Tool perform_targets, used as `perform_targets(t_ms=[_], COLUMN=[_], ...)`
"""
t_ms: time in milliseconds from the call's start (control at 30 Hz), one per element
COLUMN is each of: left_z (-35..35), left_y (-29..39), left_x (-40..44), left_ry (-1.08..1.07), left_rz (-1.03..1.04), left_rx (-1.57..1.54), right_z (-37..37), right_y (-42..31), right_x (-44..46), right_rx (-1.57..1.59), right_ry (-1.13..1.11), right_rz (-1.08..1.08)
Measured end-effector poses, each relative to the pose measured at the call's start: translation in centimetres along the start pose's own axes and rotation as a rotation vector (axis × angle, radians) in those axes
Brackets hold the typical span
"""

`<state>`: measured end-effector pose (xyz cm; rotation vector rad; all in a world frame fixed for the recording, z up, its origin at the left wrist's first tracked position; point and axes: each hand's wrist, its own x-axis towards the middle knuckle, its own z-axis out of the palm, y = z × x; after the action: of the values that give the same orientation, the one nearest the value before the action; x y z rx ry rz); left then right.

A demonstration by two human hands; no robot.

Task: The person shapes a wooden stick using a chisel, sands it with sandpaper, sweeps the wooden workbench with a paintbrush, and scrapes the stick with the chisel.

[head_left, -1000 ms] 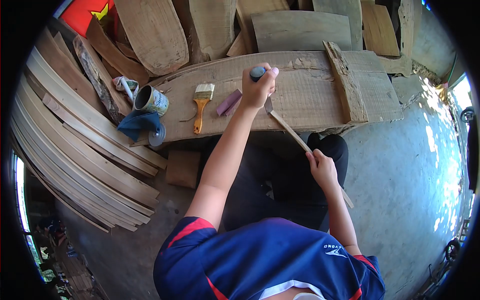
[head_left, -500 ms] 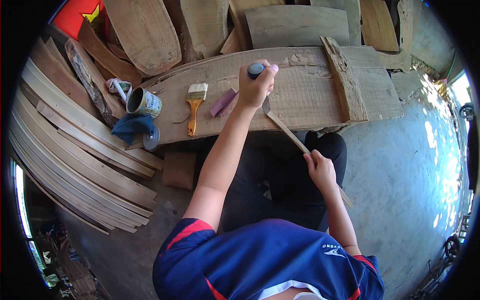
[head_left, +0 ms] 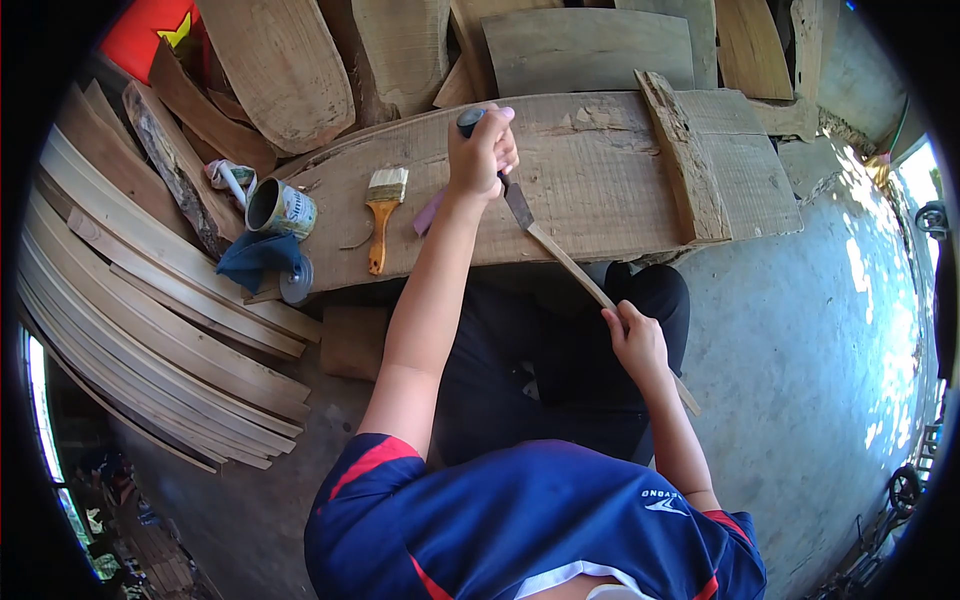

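Note:
My left hand [head_left: 478, 158] is closed in a fist around the dark handle of a flat-bladed hand tool [head_left: 517, 204]. The tool's metal blade points down and right, and its tip meets the upper end of a thin wooden strip [head_left: 570, 265]. My right hand [head_left: 638, 338] grips that strip lower down, thumb on top, over my right thigh. From the bench edge the strip slants toward me, and its far end shows below my wrist. A purple strip [head_left: 430, 213] on the bench is partly hidden behind my left forearm.
On the plank bench [head_left: 580, 190] lie a paintbrush [head_left: 382, 215] and a thick wooden bar [head_left: 685, 160]. A tin can [head_left: 283, 210], a blue cloth [head_left: 258, 262] and a clear disc [head_left: 296, 280] sit at its left end. Long wooden slats [head_left: 170, 320] are stacked at left; boards [head_left: 590, 50] lean behind.
My left hand has moved left with the tool, tilting it so more of the blade shows. The purple strip is now mostly covered by my arm. My right hand stays nearly still.

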<state>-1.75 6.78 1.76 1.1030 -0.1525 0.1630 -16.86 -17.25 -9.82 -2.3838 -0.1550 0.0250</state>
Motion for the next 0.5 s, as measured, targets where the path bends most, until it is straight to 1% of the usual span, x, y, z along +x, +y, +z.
perform_targets(t_ms=[267, 500], left_z=[-1.9, -2.4], left_y=[0.1, -0.1], left_x=[1.2, 1.6], left_ry=[0.095, 0.11], left_rz=[-0.031, -0.041], left_rx=[-0.089, -0.071], right_z=[0.0, 0.1], right_y=[0.0, 0.2], right_x=[0.0, 0.0], right_rx=[-0.016, -0.016], right_ry=[-0.002, 0.007], right_rz=[-0.001, -0.006])
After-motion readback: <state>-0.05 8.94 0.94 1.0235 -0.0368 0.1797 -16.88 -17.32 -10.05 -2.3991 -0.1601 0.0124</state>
